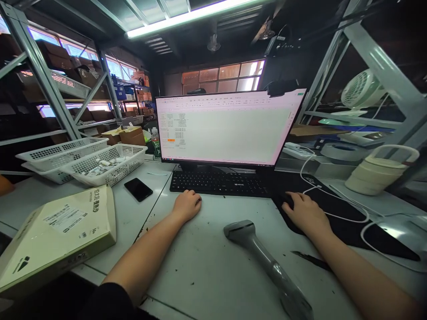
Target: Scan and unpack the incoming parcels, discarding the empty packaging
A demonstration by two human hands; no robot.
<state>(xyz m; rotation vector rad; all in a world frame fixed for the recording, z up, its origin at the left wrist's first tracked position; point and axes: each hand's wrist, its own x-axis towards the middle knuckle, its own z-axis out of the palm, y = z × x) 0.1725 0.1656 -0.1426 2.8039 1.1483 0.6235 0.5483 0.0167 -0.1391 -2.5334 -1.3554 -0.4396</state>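
Observation:
My left hand rests on the white desk just in front of the black keyboard, its fingers curled in with nothing seen in them. On the black mouse pad, my right hand is wrapped over a dark computer mouse, which it mostly hides. Between my forearms lies a grey barcode scanner, its head toward the keyboard. A dark, thin, pointed tool lies partly under my right forearm. Behind the keyboard, the monitor shows a spreadsheet with one orange cell.
A phone and a pale labelled box lie on the left. White baskets stand behind them, one containing small packets. At right are a beige lidded cup, white cables and a small fan. Metal shelving flanks the desk.

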